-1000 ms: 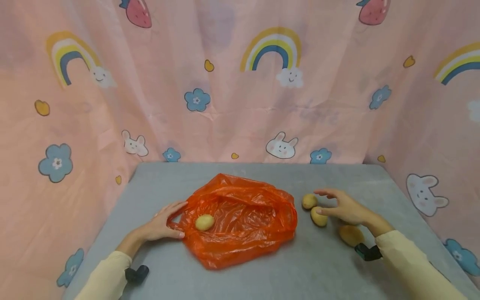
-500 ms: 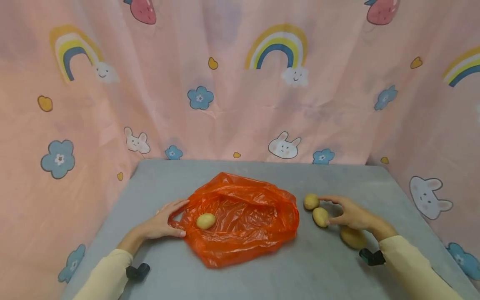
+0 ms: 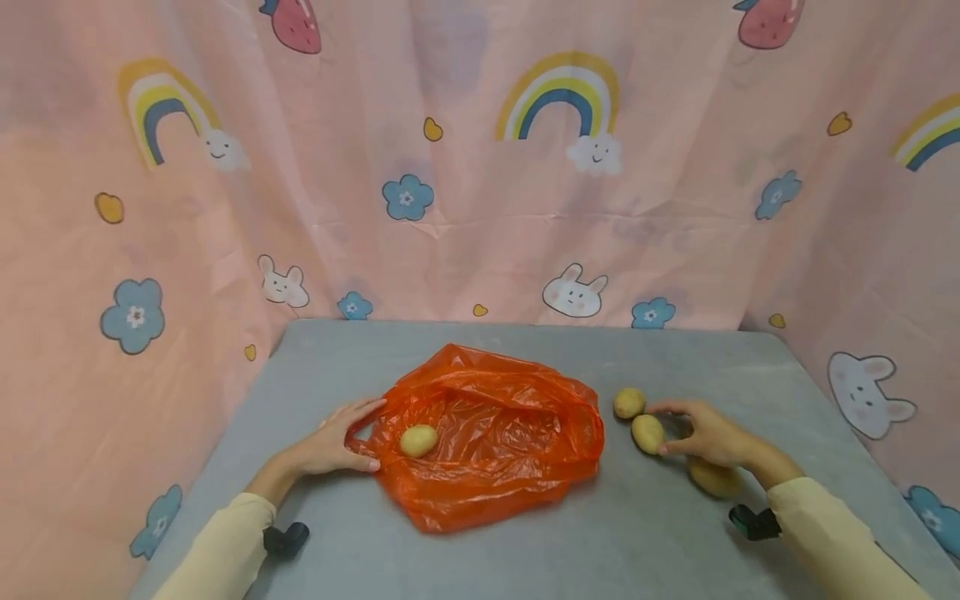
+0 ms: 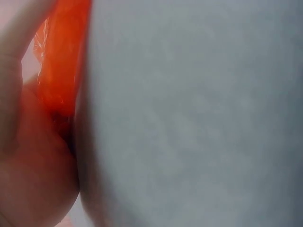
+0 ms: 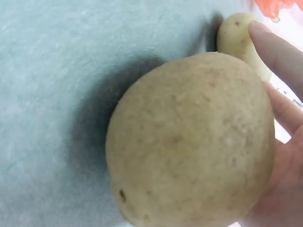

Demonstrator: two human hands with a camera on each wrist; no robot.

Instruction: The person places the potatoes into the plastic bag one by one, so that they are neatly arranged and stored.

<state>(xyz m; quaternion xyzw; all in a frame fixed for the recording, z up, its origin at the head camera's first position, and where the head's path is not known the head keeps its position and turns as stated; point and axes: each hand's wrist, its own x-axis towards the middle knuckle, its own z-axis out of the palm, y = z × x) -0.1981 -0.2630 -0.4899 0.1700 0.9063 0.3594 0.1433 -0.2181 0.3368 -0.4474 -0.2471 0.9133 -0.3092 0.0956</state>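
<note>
Right hand (image 3: 708, 432): since a second ago it has shifted towards the person, its thumb tip now at the near edge of the middle potato (image 3: 647, 433). We see thumb and fingers bowed, well parted, touching lightly at most; no firm hold shows.
Middle potato: it lies on the table (image 3: 660, 550), between the fingertips and the orange bag (image 3: 487, 496). Its skin looks smooth and rounded, so we judge an off-centre pinch could squirt it away.
Far potato (image 3: 629, 402): just beside the middle one, near the forefinger; a wide sweep of the fingers could set it rolling.
Large potato (image 5: 189, 142): partly hidden by the hand in the head view; a dropped wrist could bump it.
Left hand (image 3: 330, 446): thumb and fingers spread at the bag's left end; we cannot tell how firmly they press.
Orange bag: limp, its mouth slack; we think a tug from the left hand could slide or fold it.
Bagged potato (image 3: 418, 440): at the bag's left end, near that hand; if this edge lifted, it could roll.
</note>
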